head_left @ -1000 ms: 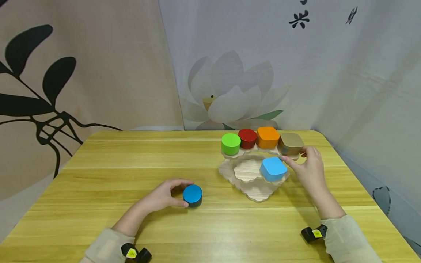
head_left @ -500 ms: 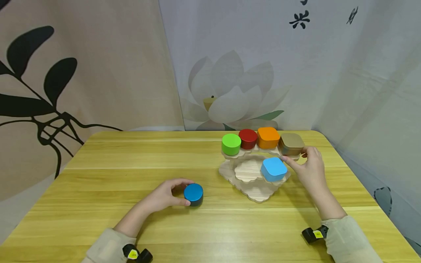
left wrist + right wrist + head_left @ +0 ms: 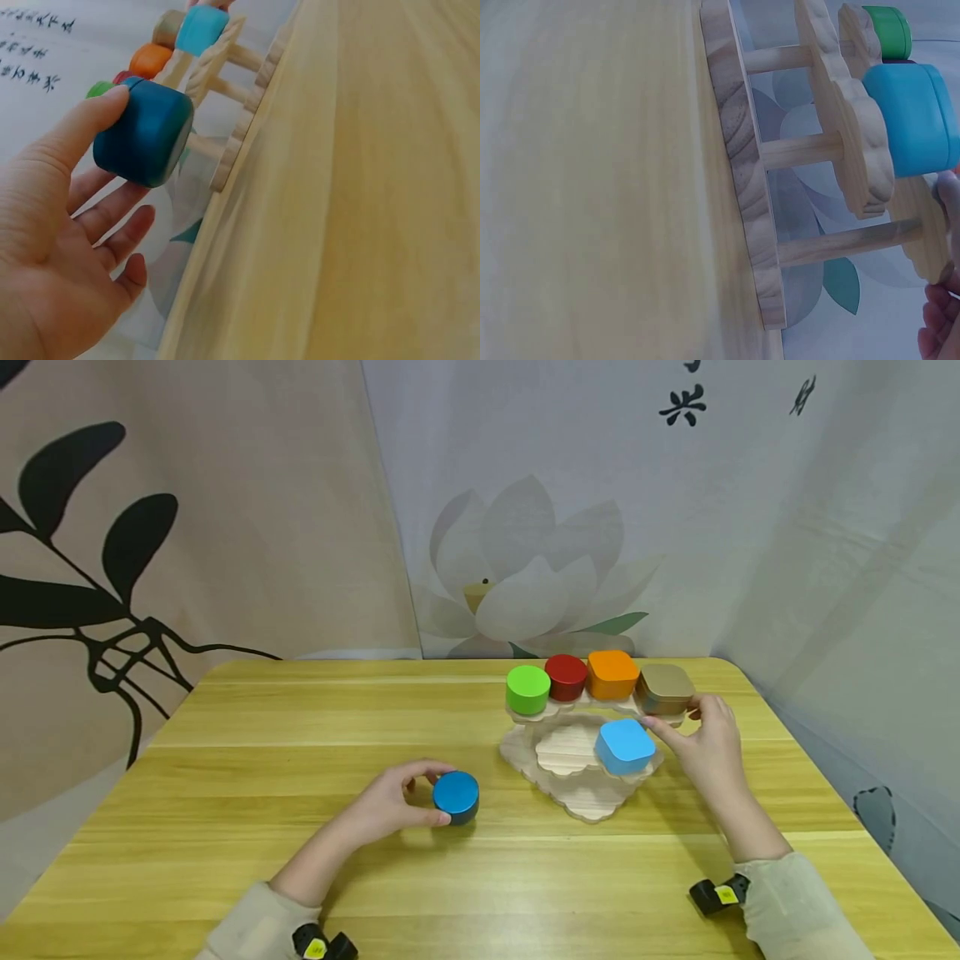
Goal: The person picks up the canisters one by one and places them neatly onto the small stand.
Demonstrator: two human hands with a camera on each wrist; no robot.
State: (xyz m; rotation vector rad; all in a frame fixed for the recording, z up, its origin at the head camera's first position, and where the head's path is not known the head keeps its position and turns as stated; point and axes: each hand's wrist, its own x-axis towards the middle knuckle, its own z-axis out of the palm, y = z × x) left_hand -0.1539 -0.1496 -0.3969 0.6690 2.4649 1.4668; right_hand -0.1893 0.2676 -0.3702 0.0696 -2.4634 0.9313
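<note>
My left hand (image 3: 393, 803) holds a dark blue round tin (image 3: 456, 797) between thumb and fingers, left of a tiered wooden stand (image 3: 588, 797). In the left wrist view the tin (image 3: 142, 131) hangs above the tabletop, the thumb on its lid edge. At the stand's right end, my right hand (image 3: 708, 752) grips the upper scalloped shelf beside a gold square tin (image 3: 666, 687). A light blue square tin (image 3: 626, 747) sits on the lower shelf's right part. Part of the right hand falls outside the right wrist view.
Along the upper shelf stand a green round tin (image 3: 528, 690), a dark red round tin (image 3: 566, 677) and an orange square tin (image 3: 612, 674). The wooden table (image 3: 225, 760) ends at a printed curtain (image 3: 300, 510) behind the stand.
My left hand has moved a little to the right and away from me with the dark blue tin, towards the stand. The right hand and the stand stay where they were.
</note>
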